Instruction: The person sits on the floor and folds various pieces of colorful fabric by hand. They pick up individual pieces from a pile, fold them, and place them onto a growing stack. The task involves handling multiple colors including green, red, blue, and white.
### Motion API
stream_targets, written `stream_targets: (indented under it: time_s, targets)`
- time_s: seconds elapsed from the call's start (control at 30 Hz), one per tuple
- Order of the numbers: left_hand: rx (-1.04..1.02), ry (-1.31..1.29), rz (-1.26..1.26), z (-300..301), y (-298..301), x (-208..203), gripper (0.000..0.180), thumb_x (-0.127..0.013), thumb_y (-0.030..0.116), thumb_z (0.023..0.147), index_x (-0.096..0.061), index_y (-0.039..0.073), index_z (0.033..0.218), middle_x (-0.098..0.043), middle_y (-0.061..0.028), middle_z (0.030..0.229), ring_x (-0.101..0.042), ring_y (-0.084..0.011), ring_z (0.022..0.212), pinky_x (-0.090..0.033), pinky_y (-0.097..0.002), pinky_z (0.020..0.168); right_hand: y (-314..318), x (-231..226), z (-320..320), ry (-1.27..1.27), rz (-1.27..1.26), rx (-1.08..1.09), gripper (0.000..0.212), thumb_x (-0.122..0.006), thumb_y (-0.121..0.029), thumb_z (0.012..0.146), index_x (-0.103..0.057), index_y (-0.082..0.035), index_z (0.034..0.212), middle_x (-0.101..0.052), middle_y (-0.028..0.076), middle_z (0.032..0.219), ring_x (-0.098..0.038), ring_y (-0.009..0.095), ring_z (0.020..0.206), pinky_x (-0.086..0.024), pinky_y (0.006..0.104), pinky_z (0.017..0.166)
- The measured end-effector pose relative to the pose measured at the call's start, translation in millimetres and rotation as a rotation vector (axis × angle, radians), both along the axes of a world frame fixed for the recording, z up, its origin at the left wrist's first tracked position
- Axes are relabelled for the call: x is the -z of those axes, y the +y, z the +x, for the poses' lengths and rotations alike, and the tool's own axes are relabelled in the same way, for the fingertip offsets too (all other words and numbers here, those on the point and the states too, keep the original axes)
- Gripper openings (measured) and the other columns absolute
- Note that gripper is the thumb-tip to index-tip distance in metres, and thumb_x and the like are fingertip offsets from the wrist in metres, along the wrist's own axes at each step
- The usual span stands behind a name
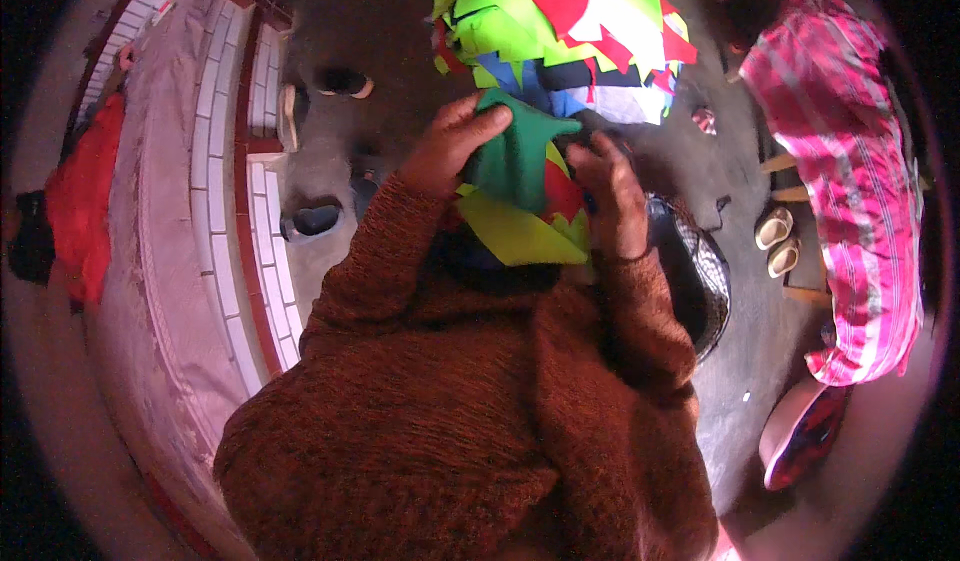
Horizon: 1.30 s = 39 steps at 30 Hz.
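A green piece of cloth (515,156) hangs from my left hand (455,146), pinched between thumb and fingers at its upper left edge. Just right of the cloth is my right hand (615,196), its fingers slightly bent, apart and a little blurred; I see nothing held in it. The cloth's pointed right corner sticks out toward those fingertips. Beneath, over my lap, lie a yellow-green cloth piece (525,231) and a red cloth piece (563,189). Straight ahead rises a heap of cut cloth scraps (500,21) in bright green, red, white and blue.
A dark basket-like container (712,276) stands to my right. Farther right are a pair of pale sandals (778,241) and a pink checked cloth (840,171) draped over a wooden-legged piece of furniture. Dark shoes (315,221) lie on the left beside a white-tiled step (225,181).
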<state>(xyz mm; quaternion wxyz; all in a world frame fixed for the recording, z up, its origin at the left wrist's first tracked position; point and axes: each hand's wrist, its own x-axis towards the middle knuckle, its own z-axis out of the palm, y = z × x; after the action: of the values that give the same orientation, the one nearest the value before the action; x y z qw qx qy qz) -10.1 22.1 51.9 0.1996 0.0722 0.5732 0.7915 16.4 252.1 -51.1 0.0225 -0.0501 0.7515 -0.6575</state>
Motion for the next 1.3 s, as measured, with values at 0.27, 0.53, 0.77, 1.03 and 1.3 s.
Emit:
stream_targets:
  time_s: [0.27, 0.53, 0.77, 1.03, 1.3]
  targets:
    - [-0.265, 0.111, 0.114, -33.9, -34.4, -1.4, 0.035, -0.050, 0.018, 0.091, -0.048, 0.003, 0.122, -0.058, -0.0083, 0.108, -0.060, -0.0179, 0.093, -0.053, -0.0362, 0.078, -26.0, -27.4, 30.5, 0.436, 0.523, -0.443, 0.060, -0.071, -0.033, 0.073, -0.052, -0.012, 0.125, -0.047, 0.009, 0.133, -0.036, 0.029, 0.129, -0.026, 0.0494, 0.103]
    - [-0.230, 0.324, 0.168, -113.5, -29.0, -50.5, 0.042, -0.049, 0.012, 0.088, -0.039, 0.007, 0.129, -0.046, -0.0133, 0.122, -0.052, -0.0309, 0.108, -0.053, -0.0502, 0.080, -30.3, -20.3, 30.6, 0.329, 0.598, -0.410, 0.058, -0.069, -0.043, 0.073, -0.054, -0.018, 0.123, -0.047, 0.005, 0.133, -0.034, 0.027, 0.130, -0.024, 0.0538, 0.102]
    - [-0.301, 0.449, 0.562, -188.7, 17.8, -86.6, 0.045, -0.047, -0.003, 0.086, -0.039, 0.009, 0.128, -0.048, -0.0165, 0.126, -0.049, -0.0374, 0.114, -0.042, -0.0625, 0.092, -29.5, -15.8, 27.4, 0.377, 0.640, -0.407, 0.056, -0.066, -0.043, 0.076, -0.053, -0.018, 0.124, -0.047, 0.004, 0.133, -0.034, 0.026, 0.130, -0.023, 0.0494, 0.104]
    - [-0.416, 0.015, 0.470, -191.2, 20.7, 38.4, 0.035, -0.050, 0.001, 0.085, -0.047, 0.005, 0.120, -0.055, -0.0147, 0.115, -0.057, -0.0325, 0.103, -0.052, -0.0540, 0.081, -30.1, -18.7, 30.1, 0.399, 0.593, -0.380, 0.055, -0.065, -0.042, 0.076, -0.053, -0.018, 0.123, -0.047, 0.005, 0.133, -0.036, 0.026, 0.128, -0.020, 0.0476, 0.105]
    - [-0.367, -0.014, 0.299, -168.8, 1.7, 29.0, 0.032, -0.056, 0.006, 0.084, -0.048, 0.006, 0.115, -0.055, -0.0125, 0.108, -0.058, -0.0330, 0.101, -0.053, -0.0513, 0.077, -32.5, -20.1, 28.7, 0.418, 0.672, -0.370, 0.056, -0.066, -0.041, 0.074, -0.052, -0.019, 0.124, -0.047, 0.004, 0.132, -0.037, 0.025, 0.127, -0.022, 0.0461, 0.102]
